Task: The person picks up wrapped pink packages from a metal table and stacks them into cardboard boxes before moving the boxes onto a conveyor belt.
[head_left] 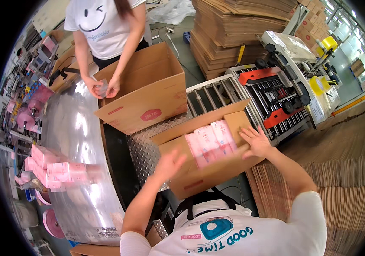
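In front of me stands an open cardboard box with several pink-and-white packs standing side by side inside. My right hand is at the box's right end, fingers spread, over the folded-in flap. It holds nothing. My left hand is beside the left end of the box, blurred by motion, with its fingers seemingly apart and no object in it. Whether it touches the cardboard I cannot tell.
Across from me a person holds something small and clear above a larger open carton. Pink packs lie on the metal table at left. A roller conveyor leads to a box-sealing machine. Flat cardboard stacks stand right.
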A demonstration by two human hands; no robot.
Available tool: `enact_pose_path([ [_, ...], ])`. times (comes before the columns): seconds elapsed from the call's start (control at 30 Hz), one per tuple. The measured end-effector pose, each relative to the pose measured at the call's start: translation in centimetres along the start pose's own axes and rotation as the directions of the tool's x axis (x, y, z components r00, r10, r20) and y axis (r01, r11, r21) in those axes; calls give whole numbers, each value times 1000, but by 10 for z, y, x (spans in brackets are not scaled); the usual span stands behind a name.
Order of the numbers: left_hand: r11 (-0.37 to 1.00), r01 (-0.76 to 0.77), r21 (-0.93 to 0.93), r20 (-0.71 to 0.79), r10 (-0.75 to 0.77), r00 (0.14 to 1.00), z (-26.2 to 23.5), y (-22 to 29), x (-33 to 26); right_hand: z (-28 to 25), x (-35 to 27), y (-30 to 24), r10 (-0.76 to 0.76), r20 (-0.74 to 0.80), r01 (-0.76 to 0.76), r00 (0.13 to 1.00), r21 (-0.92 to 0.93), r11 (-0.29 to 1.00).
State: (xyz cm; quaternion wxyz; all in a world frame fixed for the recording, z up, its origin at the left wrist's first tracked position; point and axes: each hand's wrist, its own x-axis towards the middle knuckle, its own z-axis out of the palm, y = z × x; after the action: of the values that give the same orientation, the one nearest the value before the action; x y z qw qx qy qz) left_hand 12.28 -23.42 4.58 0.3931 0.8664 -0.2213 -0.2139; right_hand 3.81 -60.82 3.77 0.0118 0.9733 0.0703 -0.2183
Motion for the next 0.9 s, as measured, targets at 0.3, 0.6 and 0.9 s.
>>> enact_pose_path([
  [0.3, 937, 345, 51, -247, -323, 914, -2, -36, 31, 122, -25, 32, 763, 260, -458, 591, 887, 52],
  [0.6, 888, 302, -347, -367, -425, 827, 133, -70, 19, 72, 53, 89, 814, 156, -90, 560, 988, -127],
  [0.9, 934, 301, -194, -319, -350, 881, 190, 8, 258, 12, 138, 172, 283, -529, -151, 800, 279, 948],
])
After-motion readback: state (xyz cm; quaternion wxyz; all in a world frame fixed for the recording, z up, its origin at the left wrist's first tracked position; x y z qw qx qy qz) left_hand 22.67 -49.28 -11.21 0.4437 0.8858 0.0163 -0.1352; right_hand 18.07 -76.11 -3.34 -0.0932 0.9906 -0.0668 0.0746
